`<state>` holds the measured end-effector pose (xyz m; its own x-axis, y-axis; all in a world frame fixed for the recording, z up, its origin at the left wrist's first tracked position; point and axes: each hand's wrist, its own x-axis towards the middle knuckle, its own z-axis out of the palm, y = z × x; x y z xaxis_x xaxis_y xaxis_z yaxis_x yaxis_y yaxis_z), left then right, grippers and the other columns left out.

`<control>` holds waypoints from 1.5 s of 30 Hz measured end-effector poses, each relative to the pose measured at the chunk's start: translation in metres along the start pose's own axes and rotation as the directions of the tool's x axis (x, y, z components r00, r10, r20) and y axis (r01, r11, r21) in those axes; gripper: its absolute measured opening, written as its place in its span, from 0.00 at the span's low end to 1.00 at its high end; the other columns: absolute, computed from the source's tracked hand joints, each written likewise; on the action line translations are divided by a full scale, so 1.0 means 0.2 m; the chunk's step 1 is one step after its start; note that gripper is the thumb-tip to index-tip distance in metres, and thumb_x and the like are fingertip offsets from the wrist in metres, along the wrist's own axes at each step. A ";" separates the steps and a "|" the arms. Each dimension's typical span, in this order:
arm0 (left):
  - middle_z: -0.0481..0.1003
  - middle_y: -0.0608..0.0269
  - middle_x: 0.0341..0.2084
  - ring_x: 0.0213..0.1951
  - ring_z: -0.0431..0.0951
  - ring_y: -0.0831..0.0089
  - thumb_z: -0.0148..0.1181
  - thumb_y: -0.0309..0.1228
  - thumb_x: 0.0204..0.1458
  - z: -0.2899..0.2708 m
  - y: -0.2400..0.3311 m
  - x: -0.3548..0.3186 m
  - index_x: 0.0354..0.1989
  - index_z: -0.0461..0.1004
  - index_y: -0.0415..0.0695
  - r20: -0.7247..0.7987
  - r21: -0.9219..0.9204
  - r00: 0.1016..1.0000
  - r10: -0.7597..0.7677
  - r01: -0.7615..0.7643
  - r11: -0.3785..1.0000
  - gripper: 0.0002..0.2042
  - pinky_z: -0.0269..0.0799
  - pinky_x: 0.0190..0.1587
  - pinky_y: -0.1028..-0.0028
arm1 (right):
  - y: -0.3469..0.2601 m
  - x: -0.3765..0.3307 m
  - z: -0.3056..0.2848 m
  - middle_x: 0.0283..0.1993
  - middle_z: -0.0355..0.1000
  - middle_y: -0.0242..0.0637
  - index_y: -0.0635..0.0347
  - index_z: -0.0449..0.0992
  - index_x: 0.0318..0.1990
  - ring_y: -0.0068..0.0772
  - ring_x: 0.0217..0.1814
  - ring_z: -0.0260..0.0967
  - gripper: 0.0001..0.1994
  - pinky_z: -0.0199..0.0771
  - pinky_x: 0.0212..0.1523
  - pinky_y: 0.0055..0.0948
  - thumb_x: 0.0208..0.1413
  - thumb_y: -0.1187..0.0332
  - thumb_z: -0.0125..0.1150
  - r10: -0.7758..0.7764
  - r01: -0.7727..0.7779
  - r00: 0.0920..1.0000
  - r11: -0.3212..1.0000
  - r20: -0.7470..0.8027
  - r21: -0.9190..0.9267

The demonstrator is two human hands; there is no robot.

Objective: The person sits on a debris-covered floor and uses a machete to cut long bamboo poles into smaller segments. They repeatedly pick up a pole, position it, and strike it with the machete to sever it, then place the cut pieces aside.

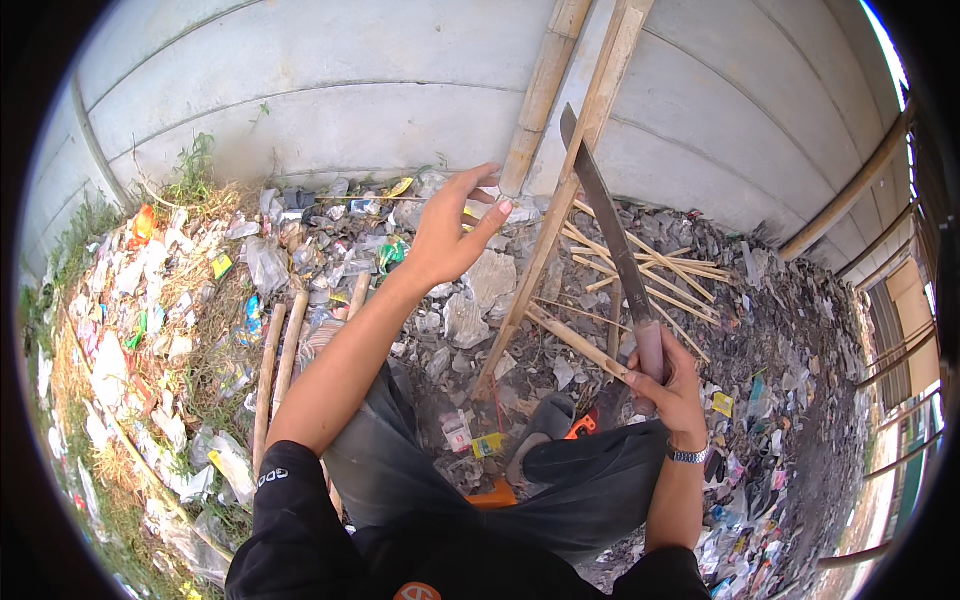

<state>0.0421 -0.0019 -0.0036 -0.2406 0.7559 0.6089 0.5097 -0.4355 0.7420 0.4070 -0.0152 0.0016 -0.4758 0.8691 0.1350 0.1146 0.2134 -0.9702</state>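
My right hand point(672, 388) grips the handle of a machete point(612, 220), its fingers wrapped round it. The long dark blade points up and away, and its tip crosses a tall split bamboo strip point(550, 225). That strip leans steeply from the ground between my legs up past the wall. My left hand point(452, 232) is raised left of the strip, apart from it, with thumb and fingers spread and nothing in them. A shorter bamboo piece point(577, 342) runs from the strip to my right thumb; I cannot tell if the hand touches it.
Several thin split sticks point(660, 268) lie crossed on the littered ground at right. Thicker bamboo poles point(278, 350) lie by my left leg. A round bamboo pole point(545, 95) stands against the grey panel wall point(400, 60). Orange objects point(492, 493) show between my legs.
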 end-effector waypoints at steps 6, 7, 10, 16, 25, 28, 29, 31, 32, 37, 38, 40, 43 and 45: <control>0.75 0.50 0.53 0.51 0.78 0.65 0.63 0.37 0.60 0.05 0.04 0.07 0.64 0.68 0.41 -0.091 0.042 0.995 0.031 -0.027 0.999 0.25 0.79 0.47 0.66 | -0.05 -0.10 0.26 0.53 0.72 0.42 0.64 0.56 0.74 0.26 0.44 0.73 0.34 0.76 0.42 0.25 0.62 0.74 0.62 0.052 -0.050 0.996 0.998 -0.074 0.033; 0.75 0.49 0.53 0.51 0.78 0.63 0.63 0.36 0.60 0.03 0.05 0.10 0.64 0.69 0.41 -0.127 0.097 0.989 0.070 -0.057 0.994 0.25 0.80 0.46 0.66 | -0.02 -0.10 0.31 0.55 0.72 0.44 0.64 0.56 0.74 0.29 0.48 0.73 0.33 0.75 0.47 0.27 0.63 0.73 0.61 0.004 -0.005 0.996 1.000 -0.091 -0.011; 0.75 0.49 0.55 0.55 0.77 0.65 0.63 0.41 0.60 0.05 0.21 0.29 0.65 0.68 0.39 -0.169 0.113 0.974 0.149 -0.131 0.985 0.28 0.77 0.49 0.64 | 0.09 -0.10 0.40 0.61 0.71 0.50 0.64 0.59 0.72 0.39 0.62 0.70 0.30 0.68 0.60 0.33 0.65 0.67 0.60 -0.027 0.022 0.989 0.999 -0.146 -0.036; 0.79 0.45 0.50 0.51 0.80 0.65 0.57 0.48 0.64 0.12 0.42 0.80 0.60 0.71 0.32 -0.337 0.207 0.905 0.260 -0.199 0.958 0.29 0.77 0.48 0.62 | 0.07 -0.07 0.52 0.35 0.76 0.46 0.65 0.75 0.49 0.37 0.37 0.76 0.16 0.73 0.40 0.37 0.65 0.60 0.62 0.041 -0.060 0.983 0.993 -0.180 -0.101; 0.83 0.50 0.32 0.35 0.85 0.67 0.47 0.45 0.70 0.24 0.44 0.94 0.43 0.78 0.30 -0.381 0.021 0.919 0.103 -0.102 0.995 0.25 0.78 0.42 0.71 | 0.24 0.00 0.52 0.17 0.68 0.34 0.64 0.73 0.28 0.25 0.16 0.64 0.15 0.64 0.20 0.31 0.61 0.62 0.64 0.172 -0.158 0.984 0.968 -0.056 0.195; 0.83 0.52 0.34 0.36 0.85 0.68 0.47 0.46 0.70 0.22 0.40 0.97 0.44 0.78 0.29 -0.243 -0.275 0.962 0.127 -0.194 0.942 0.26 0.79 0.44 0.71 | 0.28 0.01 0.51 0.15 0.60 0.26 0.60 0.70 0.25 0.16 0.11 0.55 0.15 0.56 0.14 0.25 0.62 0.65 0.64 0.383 -0.396 0.914 0.766 0.136 0.506; 0.84 0.53 0.35 0.37 0.85 0.68 0.46 0.46 0.70 0.22 0.40 0.97 0.45 0.78 0.29 -0.261 -0.249 0.957 0.128 -0.195 0.949 0.26 0.79 0.44 0.71 | 0.30 0.01 0.53 0.15 0.60 0.27 0.61 0.70 0.25 0.17 0.12 0.55 0.16 0.56 0.15 0.26 0.63 0.64 0.63 0.367 -0.374 0.923 0.788 0.114 0.489; 0.84 0.54 0.36 0.38 0.85 0.68 0.46 0.46 0.70 0.20 0.39 0.96 0.46 0.78 0.29 -0.296 -0.192 0.946 0.132 -0.194 0.962 0.27 0.79 0.46 0.71 | 0.32 0.02 0.58 0.15 0.60 0.27 0.63 0.70 0.26 0.19 0.14 0.55 0.16 0.56 0.17 0.28 0.63 0.64 0.63 0.330 -0.327 0.941 0.828 0.076 0.455; 0.84 0.55 0.36 0.38 0.85 0.68 0.46 0.46 0.70 0.20 0.40 0.95 0.46 0.78 0.29 -0.299 -0.155 0.944 0.141 -0.194 0.969 0.26 0.79 0.46 0.71 | 0.30 0.03 0.60 0.16 0.60 0.27 0.63 0.70 0.26 0.19 0.16 0.55 0.17 0.56 0.18 0.29 0.64 0.63 0.62 0.215 -0.193 0.975 0.942 -0.054 0.275; 0.84 0.57 0.36 0.38 0.85 0.67 0.47 0.47 0.69 0.12 0.39 0.92 0.46 0.79 0.31 -0.306 0.188 0.935 0.181 -0.128 0.974 0.26 0.78 0.46 0.70 | 0.02 -0.03 0.63 0.21 0.69 0.49 0.69 0.72 0.30 0.47 0.23 0.71 0.21 0.70 0.29 0.43 0.64 0.56 0.61 0.051 -0.057 0.973 0.998 -0.225 -0.019; 0.84 0.55 0.37 0.39 0.85 0.66 0.47 0.46 0.69 0.12 0.39 0.92 0.47 0.78 0.30 -0.324 0.204 0.930 0.171 -0.108 0.973 0.26 0.79 0.46 0.70 | 0.02 -0.03 0.65 0.22 0.70 0.52 0.68 0.72 0.30 0.53 0.25 0.71 0.21 0.70 0.29 0.45 0.65 0.56 0.60 0.042 -0.059 0.973 0.996 -0.228 -0.071; 0.83 0.51 0.38 0.41 0.85 0.63 0.48 0.46 0.69 0.10 0.39 0.91 0.48 0.76 0.28 -0.358 0.241 0.922 0.147 -0.061 0.969 0.26 0.80 0.47 0.68 | 0.02 -0.01 0.69 0.24 0.71 0.58 0.68 0.73 0.31 0.64 0.28 0.71 0.21 0.70 0.30 0.48 0.66 0.55 0.58 0.029 -0.068 0.974 0.983 -0.224 -0.170; 0.79 0.35 0.27 0.33 0.81 0.45 0.52 0.48 0.64 0.08 0.26 0.99 0.35 0.79 0.27 -0.541 0.361 0.764 0.352 -0.167 0.917 0.28 0.71 0.40 0.53 | 0.12 0.02 0.75 0.24 0.71 0.61 0.68 0.73 0.33 0.69 0.31 0.71 0.21 0.69 0.31 0.51 0.68 0.55 0.55 -0.024 -0.026 0.980 0.968 -0.197 -0.249; 0.79 0.34 0.26 0.32 0.81 0.44 0.52 0.46 0.65 0.09 0.30 0.96 0.33 0.79 0.26 -0.538 0.357 0.784 0.309 -0.121 0.926 0.27 0.71 0.39 0.53 | 0.22 0.05 0.75 0.23 0.70 0.60 0.68 0.72 0.34 0.68 0.31 0.72 0.21 0.69 0.31 0.51 0.68 0.55 0.54 0.015 -0.059 0.985 0.965 -0.170 -0.255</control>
<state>0.0414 0.1254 0.1525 -0.4752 0.1954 0.8579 0.7958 -0.3204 0.5138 0.2759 -0.0631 -0.0705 -0.3191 0.9354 0.1524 0.3610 0.2687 -0.8930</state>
